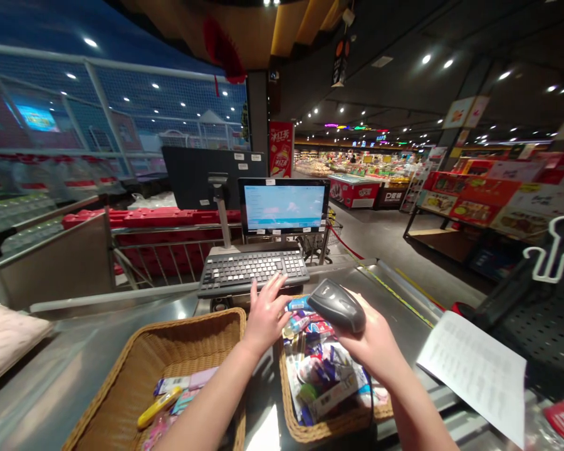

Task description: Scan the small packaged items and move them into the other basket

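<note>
My right hand (373, 341) is closed around a dark grey barcode scanner (337, 304), held above the right wicker basket (310, 432) full of small packaged goods. My left hand (266, 313) reaches over that basket's near-left corner, fingers pinching a small blue-capped item (298, 305) just in front of the keyboard (254, 269). The left wicker basket (136, 357) holds a few items, among them a yellow tube (160, 406) and pink packets.
A checkout monitor (284, 205) stands behind the keyboard on the steel counter (51, 376). A printed sheet (479, 369) lies at the right by a black pegboard rack (540, 313) with white hooks. A pinkish cushion (4, 338) sits at the far left. Store aisles lie beyond.
</note>
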Demonstrator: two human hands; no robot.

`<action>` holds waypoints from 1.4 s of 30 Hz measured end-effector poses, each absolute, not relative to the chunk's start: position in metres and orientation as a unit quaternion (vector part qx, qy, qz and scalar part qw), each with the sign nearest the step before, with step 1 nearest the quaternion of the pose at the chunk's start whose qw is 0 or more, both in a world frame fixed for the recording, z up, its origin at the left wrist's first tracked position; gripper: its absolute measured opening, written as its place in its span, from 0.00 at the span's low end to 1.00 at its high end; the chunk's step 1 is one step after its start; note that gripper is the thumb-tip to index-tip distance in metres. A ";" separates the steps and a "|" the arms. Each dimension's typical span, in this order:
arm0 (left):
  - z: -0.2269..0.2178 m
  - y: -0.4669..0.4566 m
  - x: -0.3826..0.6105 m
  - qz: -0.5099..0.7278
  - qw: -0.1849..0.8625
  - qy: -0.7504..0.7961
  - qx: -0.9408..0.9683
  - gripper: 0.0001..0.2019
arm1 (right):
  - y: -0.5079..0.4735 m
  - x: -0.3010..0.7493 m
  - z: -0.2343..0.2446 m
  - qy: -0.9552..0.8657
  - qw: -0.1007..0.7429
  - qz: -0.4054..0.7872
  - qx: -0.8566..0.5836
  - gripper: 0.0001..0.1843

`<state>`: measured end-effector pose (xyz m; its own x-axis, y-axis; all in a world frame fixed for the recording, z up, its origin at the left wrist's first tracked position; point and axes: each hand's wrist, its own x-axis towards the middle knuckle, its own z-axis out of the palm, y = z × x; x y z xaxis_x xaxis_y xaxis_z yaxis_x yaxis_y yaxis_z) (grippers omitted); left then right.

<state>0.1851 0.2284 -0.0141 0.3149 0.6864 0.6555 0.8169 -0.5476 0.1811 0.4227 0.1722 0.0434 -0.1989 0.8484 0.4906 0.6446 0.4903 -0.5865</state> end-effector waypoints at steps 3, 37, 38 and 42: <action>-0.006 0.225 0.177 -0.363 0.103 -0.476 -0.795 0.06 | 0.171 0.416 0.043 -0.770 0.396 0.115 -0.487 0.29; 0.026 0.185 0.075 -0.376 0.155 -0.545 -0.733 0.07 | 0.142 0.326 0.044 -0.811 0.366 0.157 -0.429 0.28; 0.026 0.184 0.073 -0.376 0.156 -0.546 -0.733 0.07 | 0.142 0.324 0.044 -0.810 0.366 0.159 -0.431 0.29; 0.027 0.181 0.064 -0.375 0.159 -0.551 -0.728 0.07 | 0.140 0.316 0.044 -0.811 0.371 0.167 -0.421 0.30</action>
<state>0.0639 0.1808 0.0274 0.1115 0.6831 0.7217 0.9216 -0.3428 0.1821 0.3156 0.1403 0.0439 -0.3708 0.8066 0.4603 0.5587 0.5896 -0.5833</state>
